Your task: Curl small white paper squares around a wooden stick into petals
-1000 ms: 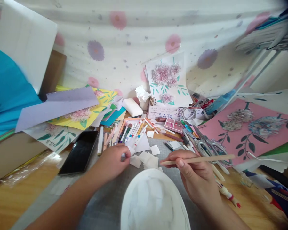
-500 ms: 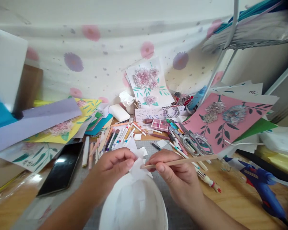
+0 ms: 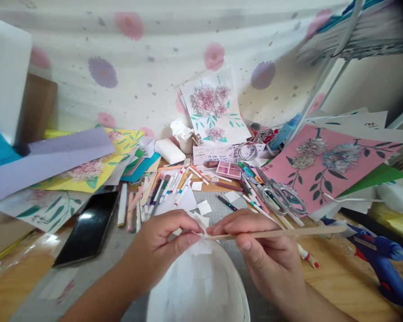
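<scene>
Between the thumb and fingers of my left hand (image 3: pixel 168 243) is a small piece of thin white paper (image 3: pixel 201 247). My right hand (image 3: pixel 265 250) grips a flat wooden stick (image 3: pixel 298 232), which points out to the right. The stick's left tip meets the paper at my left fingertips. Both hands are close together, above the far rim of a white bowl (image 3: pixel 239 286). Pale paper shows inside the bowl, though its details are blurred. Several small white paper squares (image 3: pixel 204 207) lie just beyond my fingers.
Markers (image 3: pixel 183 190) and scissors (image 3: pixel 272 197) lie behind the hands. A black phone (image 3: pixel 87 230) rests at left, a blue glue gun (image 3: pixel 372 250) at right. Flower pictures on pink (image 3: pixel 342 179), yellow (image 3: pixel 67 185) and white paper surround the space. A pink box (image 3: pixel 228 170) sits farther back.
The view has shifted, so the hands and bowl appear farther right. My fingertips have come closer together, and the paper is now mostly covered by them at the stick's tip.
</scene>
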Available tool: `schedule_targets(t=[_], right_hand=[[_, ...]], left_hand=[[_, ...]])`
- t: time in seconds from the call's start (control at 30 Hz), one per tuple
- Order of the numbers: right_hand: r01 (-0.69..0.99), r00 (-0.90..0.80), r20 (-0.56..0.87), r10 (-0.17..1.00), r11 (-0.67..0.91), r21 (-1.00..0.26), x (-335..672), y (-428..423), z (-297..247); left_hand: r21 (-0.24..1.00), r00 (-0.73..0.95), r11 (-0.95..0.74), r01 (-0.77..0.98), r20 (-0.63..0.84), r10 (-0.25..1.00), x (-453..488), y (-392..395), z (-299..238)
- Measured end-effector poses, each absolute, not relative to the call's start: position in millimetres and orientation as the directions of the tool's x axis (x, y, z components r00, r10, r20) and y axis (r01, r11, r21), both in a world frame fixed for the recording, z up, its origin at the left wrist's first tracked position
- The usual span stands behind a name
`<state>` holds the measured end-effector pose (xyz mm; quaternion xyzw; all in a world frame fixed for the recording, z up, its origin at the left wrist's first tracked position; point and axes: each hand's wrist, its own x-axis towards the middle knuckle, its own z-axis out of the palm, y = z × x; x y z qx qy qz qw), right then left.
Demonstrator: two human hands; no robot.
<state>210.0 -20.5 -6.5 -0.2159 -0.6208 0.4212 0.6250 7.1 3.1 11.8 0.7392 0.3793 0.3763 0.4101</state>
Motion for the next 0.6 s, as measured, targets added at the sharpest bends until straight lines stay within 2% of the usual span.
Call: schedule_targets(t=[0.2,0.6], right_hand=[[-0.309,-0.129,0.581,0.804,0.524,-0.794,210.6,-21.3,-6.1],[-0.308,-0.181,0.602,0.777,0.537,-0.785,211.8,-19.8,-4.7]], left_hand=[[0.846,0.506,-0.483,0.226,0.322,0.800,5.7,2.0,14.2],[0.821,0.546,-0.540,0.184,0.372,0.751,5.6,5.2,10.4]])
